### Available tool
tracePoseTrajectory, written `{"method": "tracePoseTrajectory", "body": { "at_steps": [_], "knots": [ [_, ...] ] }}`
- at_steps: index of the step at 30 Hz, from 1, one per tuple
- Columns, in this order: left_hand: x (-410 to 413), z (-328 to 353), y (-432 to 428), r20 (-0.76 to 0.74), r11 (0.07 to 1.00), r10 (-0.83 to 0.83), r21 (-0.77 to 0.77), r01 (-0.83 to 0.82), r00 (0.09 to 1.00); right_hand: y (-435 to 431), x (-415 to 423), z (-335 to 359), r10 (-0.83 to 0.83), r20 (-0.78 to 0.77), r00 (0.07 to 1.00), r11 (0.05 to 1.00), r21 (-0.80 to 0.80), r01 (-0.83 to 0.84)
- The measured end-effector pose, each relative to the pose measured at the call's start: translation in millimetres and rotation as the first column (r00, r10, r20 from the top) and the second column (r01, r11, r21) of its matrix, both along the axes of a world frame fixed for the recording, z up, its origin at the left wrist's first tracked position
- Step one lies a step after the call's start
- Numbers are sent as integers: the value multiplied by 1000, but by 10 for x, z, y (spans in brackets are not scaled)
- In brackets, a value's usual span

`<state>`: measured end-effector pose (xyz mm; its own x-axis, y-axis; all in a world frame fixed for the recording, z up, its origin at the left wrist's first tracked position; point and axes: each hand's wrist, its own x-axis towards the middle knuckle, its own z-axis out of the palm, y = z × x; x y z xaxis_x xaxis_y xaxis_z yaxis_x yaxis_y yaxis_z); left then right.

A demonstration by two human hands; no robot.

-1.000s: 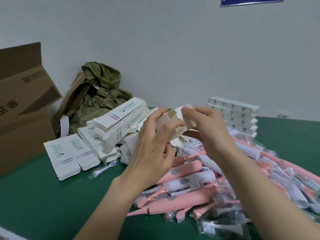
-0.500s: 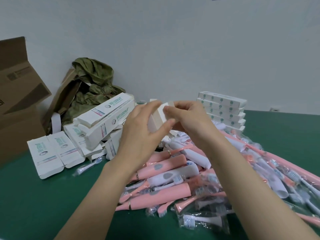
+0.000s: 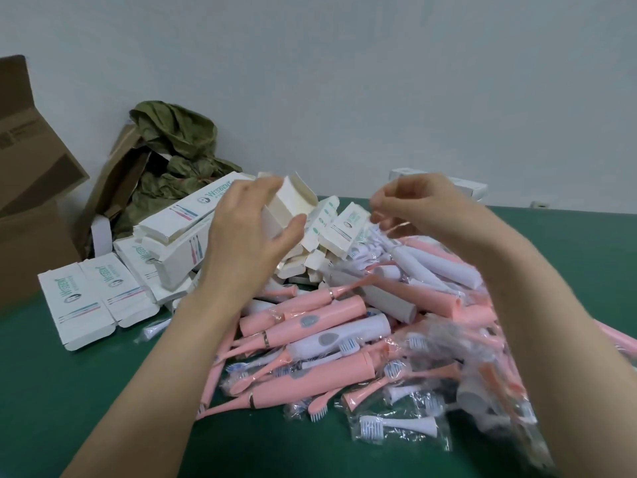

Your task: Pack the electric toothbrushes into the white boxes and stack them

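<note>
Room: A pale wall [image 3: 344, 81] stands behind a green table [image 3: 69, 391].
Far left: A brown cardboard box [image 3: 31, 201] sits open at the edge. A crumpled green cloth [image 3: 172, 139] lies just beside it.
Empty boxes: Flat white boxes [image 3: 89, 298] lie on the table. More are heaped in a messy pile [image 3: 179, 236] next to them.
Left hand: The left hand [image 3: 248, 236] is up above that pile. Its fingers and thumb curl round one white box [image 3: 293, 201].
Held box: Its flaps are open. The open end points up and to the right, toward the other hand.
Right hand: The right hand [image 3: 427, 208] is in the air across from the box and does not touch it. Its fingers are bent and blurry, with a bit of clear wrap near the tips, so I cannot tell if it holds anything.
Toothbrushes: A big heap of pink and white toothbrushes [image 3: 327, 322] lies under both hands, many in clear bags. Most lie long-ways from low left to high right.
Brush heads: Small brush heads [image 3: 396, 426] in clear bags lie at the front.
Stack: A small stack [image 3: 472, 188] of closed white boxes peeks out behind the right hand, by the wall.
Next move: I think a toothbrush goes in now. The heap is below the held box, and the right hand is the nearer one to reach it. The brush should be turned so its long side lines up with the box, then slid in through the open end.
</note>
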<state>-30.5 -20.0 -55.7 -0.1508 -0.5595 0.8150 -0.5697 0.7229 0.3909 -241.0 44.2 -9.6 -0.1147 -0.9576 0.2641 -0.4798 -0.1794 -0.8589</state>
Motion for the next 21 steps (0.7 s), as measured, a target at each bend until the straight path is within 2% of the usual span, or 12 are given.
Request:
{"method": "tracePoseTrajectory", "body": {
  "at_steps": [1, 2, 3, 4, 5, 7, 9, 12, 16, 19, 21],
  "knots": [
    [17, 26, -38, 9, 1000, 12, 18, -12, 1000, 22, -61, -25, -47, -221, 974, 997, 50, 60],
    [28, 43, -77, 24, 999, 23, 40, -23, 999, 42, -92, -64, -44, -458, 888, 986, 124, 113],
    [32, 51, -113, 43, 998, 27, 63, -30, 999, 68, -93, -118, 5, -633, 774, 966, 202, 159],
    [26, 47, -144, 64, 996, 23, 85, -28, 998, 95, -75, -186, 66, -737, 672, 946, 260, 192],
    [16, 29, -166, 88, 994, 10, 106, -20, 996, 122, -54, -264, 115, -783, 611, 932, 298, 206],
    [-17, -41, -186, 123, 990, -19, 139, 2, 992, 173, -6, -411, 150, -786, 600, 927, 323, 191],
    [-41, -114, -201, 132, 988, -32, 156, 11, 991, 198, 34, -499, 111, -807, 579, 942, 272, 198],
    [-70, -193, -211, 151, 988, -45, 154, 21, 988, 173, 67, -522, 96, -864, 495, 942, 240, 236],
    [-70, -259, -233, 151, 990, -47, 139, 26, 987, 136, 135, -501, 191, -895, 403, 936, 290, 201],
    [-76, -297, -248, 179, 990, -49, 142, 24, 983, 140, 119, -500, 175, -895, 411, 942, 273, 194],
    [-79, -284, -253, 189, 989, -41, 149, 13, 981, 152, 105, -523, 103, -904, 416, 961, 199, 195]
  ]
}}
